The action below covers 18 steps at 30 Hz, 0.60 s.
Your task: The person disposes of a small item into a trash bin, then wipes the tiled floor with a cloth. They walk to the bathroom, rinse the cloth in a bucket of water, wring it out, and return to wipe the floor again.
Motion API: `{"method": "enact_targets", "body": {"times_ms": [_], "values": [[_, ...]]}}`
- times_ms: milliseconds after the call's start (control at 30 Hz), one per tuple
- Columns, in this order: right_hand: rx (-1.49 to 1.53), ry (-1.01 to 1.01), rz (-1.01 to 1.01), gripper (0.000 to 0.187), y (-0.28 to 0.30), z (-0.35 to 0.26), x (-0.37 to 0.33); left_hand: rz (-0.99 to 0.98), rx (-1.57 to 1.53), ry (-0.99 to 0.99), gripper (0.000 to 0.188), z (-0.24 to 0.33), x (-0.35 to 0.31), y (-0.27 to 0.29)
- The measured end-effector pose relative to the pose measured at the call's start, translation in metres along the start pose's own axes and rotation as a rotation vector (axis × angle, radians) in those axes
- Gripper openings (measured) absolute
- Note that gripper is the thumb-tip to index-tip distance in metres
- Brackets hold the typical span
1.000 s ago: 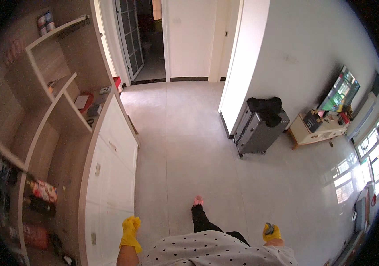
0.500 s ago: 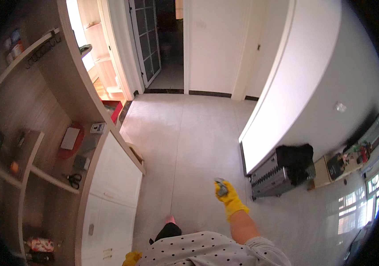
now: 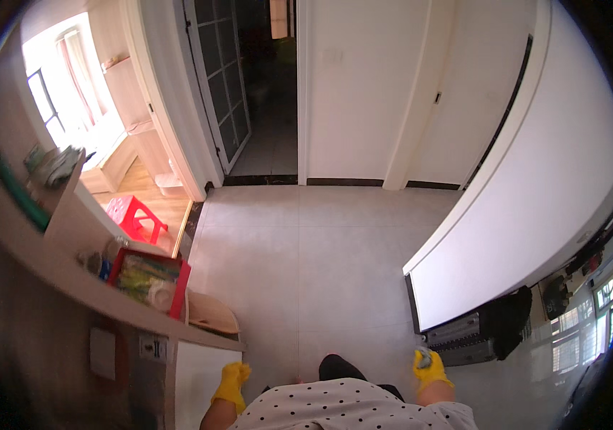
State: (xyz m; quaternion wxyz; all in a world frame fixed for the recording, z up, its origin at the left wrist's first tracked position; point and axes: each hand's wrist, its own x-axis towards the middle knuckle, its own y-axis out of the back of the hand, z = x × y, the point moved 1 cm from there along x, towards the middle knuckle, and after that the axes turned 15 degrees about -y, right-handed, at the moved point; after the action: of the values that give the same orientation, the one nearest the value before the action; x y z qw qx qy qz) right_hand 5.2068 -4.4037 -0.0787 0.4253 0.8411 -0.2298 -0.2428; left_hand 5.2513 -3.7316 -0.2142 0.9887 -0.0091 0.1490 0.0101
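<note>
My yellow-gloved right hand (image 3: 432,371) is clamped on a small grey object (image 3: 425,358) near the ribbed grey suitcase (image 3: 462,344); a slack grip could drop it onto the pale tiled floor (image 3: 271,265). My yellow-gloved left hand (image 3: 232,383) curls near the white cabinet panel (image 3: 202,376); I cannot tell whether it holds anything.

Looks like a home, in a hallway (image 3: 256,222) with pale-grey floor tiles (image 3: 364,236), brown wooden shelving (image 3: 98,302), grey ribbed suitcase (image 3: 461,344) and white-framed glass-paned door (image 3: 224,89). Opens, via white-framed side doorway (image 3: 152,93), onto pale wooden floor (image 3: 136,180), red plastic stool (image 3: 126,209), sunlit window (image 3: 37,93).
</note>
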Motion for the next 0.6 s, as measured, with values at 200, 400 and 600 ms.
{"method": "enact_targets", "body": {"times_ms": [200,400,600], "values": [[-0.325,-0.223,0.091,0.034,0.018,-0.040,0.105,0.216,-0.364,-0.038,0.023,0.128,0.207,-0.052],[0.172,-0.072,-0.100,0.033,-0.115,-0.193,0.366,0.342,-0.692,0.549,0.021,0.115,0.278,-0.025],[1.507,-0.709,-1.361,0.038,-0.235,-0.560,0.476,0.775,-0.881,0.441,0.017,0.125,0.274,-0.017]]}}
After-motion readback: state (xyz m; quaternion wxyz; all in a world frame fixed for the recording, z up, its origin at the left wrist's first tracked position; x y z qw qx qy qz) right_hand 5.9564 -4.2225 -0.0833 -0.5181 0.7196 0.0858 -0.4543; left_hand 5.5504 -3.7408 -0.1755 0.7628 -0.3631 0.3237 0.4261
